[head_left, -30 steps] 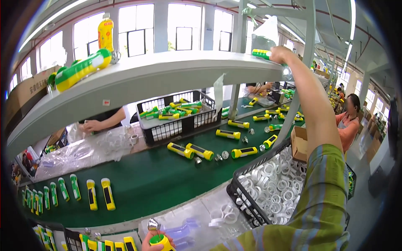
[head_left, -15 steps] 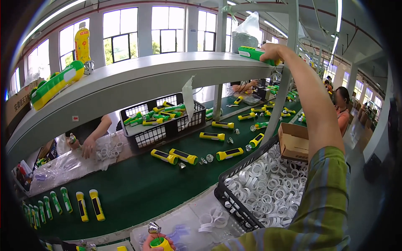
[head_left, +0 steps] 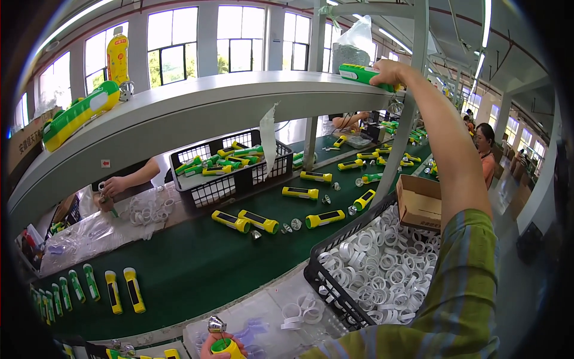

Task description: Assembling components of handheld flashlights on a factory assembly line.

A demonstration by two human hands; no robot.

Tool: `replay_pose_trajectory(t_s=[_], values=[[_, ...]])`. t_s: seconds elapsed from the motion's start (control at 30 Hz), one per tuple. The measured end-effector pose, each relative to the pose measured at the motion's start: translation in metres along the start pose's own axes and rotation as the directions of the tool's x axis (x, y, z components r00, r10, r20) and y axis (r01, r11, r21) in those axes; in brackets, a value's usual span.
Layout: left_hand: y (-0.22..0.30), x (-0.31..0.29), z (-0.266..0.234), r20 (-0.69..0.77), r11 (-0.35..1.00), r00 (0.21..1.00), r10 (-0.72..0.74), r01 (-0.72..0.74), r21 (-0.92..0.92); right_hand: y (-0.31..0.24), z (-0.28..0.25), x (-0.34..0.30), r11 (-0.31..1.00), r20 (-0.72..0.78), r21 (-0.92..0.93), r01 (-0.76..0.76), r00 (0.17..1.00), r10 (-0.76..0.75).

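My right hand (head_left: 388,73) reaches up to the grey overhead shelf (head_left: 197,110) and grips a green flashlight body (head_left: 359,74) lying on the shelf's right end. At the lower edge, my left hand (head_left: 220,347) holds a green and yellow flashlight part (head_left: 226,346) with a shiny silver reflector (head_left: 216,325) just above it. Beside that hand lie a few white rings (head_left: 294,315) on clear plastic bags.
A black crate of white rings (head_left: 382,263) sits at right, a cardboard box (head_left: 420,202) behind it. Yellow and green flashlights (head_left: 254,220) lie along the green belt (head_left: 197,263). Another black crate (head_left: 230,173) holds flashlights. Other people work across and at right.
My right hand stays on the green flashlight body on the shelf. The view has shifted a little, so the shelf and belt sit further left. My left hand keeps its part.
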State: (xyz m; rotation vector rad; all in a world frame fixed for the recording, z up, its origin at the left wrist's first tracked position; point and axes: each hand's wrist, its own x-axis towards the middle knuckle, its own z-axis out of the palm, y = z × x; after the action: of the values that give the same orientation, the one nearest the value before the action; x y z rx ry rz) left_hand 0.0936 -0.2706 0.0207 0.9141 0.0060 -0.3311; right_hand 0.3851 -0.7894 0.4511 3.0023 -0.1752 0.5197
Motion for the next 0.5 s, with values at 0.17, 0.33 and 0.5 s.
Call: replay_pose_trajectory(t_s=[0.17, 0.33, 0.5], values=[[0.000, -0.007, 0.000, -0.003, 1.000, 1.000, 0.022, -0.022, -0.019, -0.029, 0.007, -0.006, 0.974, -0.175, -0.189, 0.124, 0.972, -0.158], [-0.003, -0.022, -0.005, -0.045, 0.999, 0.998, 0.035, -0.036, -0.025, -0.047, 0.004, 0.006, 0.991, -0.097, -0.069, 0.115, 0.988, -0.121], [0.005, -0.022, 0.008, -0.027, 0.997, 0.997, 0.072, -0.073, -0.034, -0.054, -0.007, -0.012, 0.932, -0.866, -0.262, 0.249, 0.365, -0.341]])
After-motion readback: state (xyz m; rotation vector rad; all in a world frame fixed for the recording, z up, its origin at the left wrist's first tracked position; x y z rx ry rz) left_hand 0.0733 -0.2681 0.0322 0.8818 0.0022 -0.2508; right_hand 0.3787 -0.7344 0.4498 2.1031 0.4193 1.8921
